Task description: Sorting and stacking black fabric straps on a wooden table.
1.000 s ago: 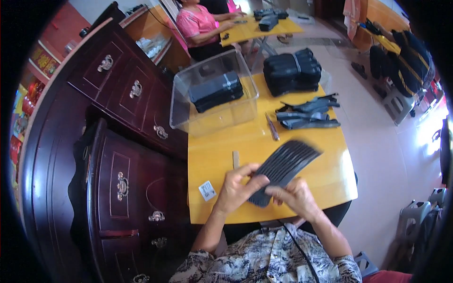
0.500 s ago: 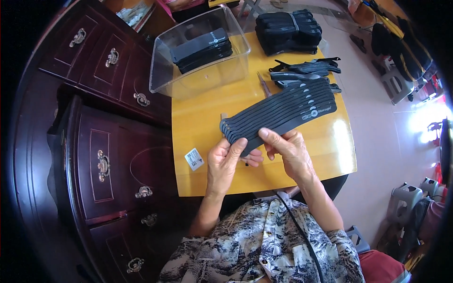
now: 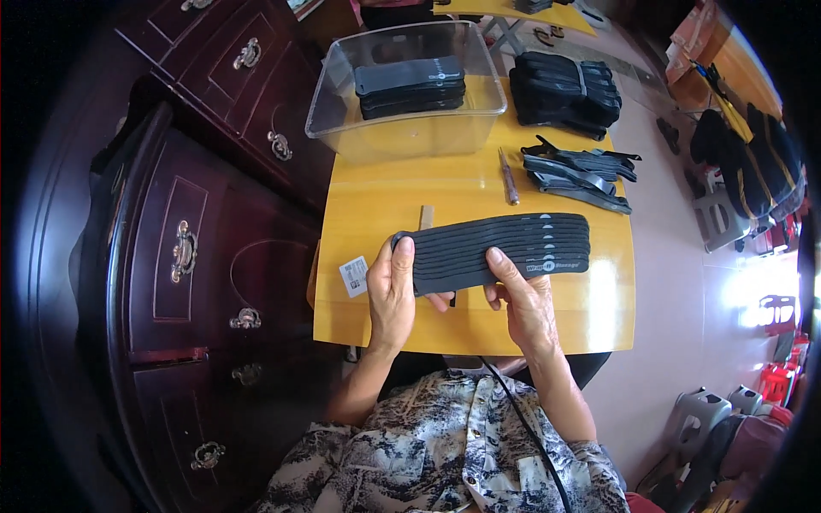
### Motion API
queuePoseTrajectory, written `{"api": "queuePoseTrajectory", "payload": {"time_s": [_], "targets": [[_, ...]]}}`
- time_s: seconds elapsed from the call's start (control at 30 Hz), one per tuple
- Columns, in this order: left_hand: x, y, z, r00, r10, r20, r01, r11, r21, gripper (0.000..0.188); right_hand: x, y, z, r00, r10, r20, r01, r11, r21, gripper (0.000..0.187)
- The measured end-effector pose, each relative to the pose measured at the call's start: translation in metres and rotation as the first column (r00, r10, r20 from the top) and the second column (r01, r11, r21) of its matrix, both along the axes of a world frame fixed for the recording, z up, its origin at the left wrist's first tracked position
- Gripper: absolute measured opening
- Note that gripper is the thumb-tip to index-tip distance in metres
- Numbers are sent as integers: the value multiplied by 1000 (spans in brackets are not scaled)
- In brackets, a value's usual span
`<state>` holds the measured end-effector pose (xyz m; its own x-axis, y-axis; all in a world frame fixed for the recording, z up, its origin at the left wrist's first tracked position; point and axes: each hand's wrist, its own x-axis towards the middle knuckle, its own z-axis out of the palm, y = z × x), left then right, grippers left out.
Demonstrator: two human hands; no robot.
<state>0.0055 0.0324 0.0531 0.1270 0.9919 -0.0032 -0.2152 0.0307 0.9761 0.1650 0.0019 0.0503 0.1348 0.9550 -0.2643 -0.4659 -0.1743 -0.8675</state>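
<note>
A fanned stack of black fabric straps (image 3: 479, 248), with pale printing near the right end, is held level above the yellow table (image 3: 376, 197). My left hand (image 3: 393, 282) grips its left end, thumb on top and fingers beneath. Around the lower middle edge closes my right hand (image 3: 523, 295), its thumb lying across the top strap. The fingers under the stack are partly hidden. Just left of my left hand lies a white printed label (image 3: 353, 276). A small tan strip (image 3: 426, 217) shows behind the stack.
A clear plastic bin (image 3: 406, 137) with more strap stacks (image 3: 410, 75) stands at the back left. To its right sit a tied black bundle (image 3: 564, 92), loose straps (image 3: 581, 175) and a slim pointed tool (image 3: 510, 178). Dark wooden drawers (image 3: 197, 248) rise close on the left.
The stack has turned from an upward slant to nearly level, its right end lowered toward me. Both hands keep hold of it. The view has shifted, so the table contents appear farther right.
</note>
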Motion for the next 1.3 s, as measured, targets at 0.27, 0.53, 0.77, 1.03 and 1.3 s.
{"api": "queuePoseTrajectory", "payload": {"time_s": [0.27,0.53,0.77,1.03,1.3], "targets": [[-24,-5,0,965,105,-240,-131,987,-96,36,16,1,2,980,-170,104,182,977,-113,19],[-42,-8,-6,974,155,-164,-157,988,2,32,9,-2,10,981,-50,189,77,987,-139,28],[-56,-16,-1,956,214,-201,-219,976,-1,35,18,6,18,968,50,244,-48,999,-15,29],[-69,-19,0,981,123,-148,-141,983,-117,32,21,9,18,942,111,316,-111,994,-20,29],[-81,2,7,976,-215,35,217,956,-196,24,43,23,37,844,186,502,-173,982,-73,29]]}}
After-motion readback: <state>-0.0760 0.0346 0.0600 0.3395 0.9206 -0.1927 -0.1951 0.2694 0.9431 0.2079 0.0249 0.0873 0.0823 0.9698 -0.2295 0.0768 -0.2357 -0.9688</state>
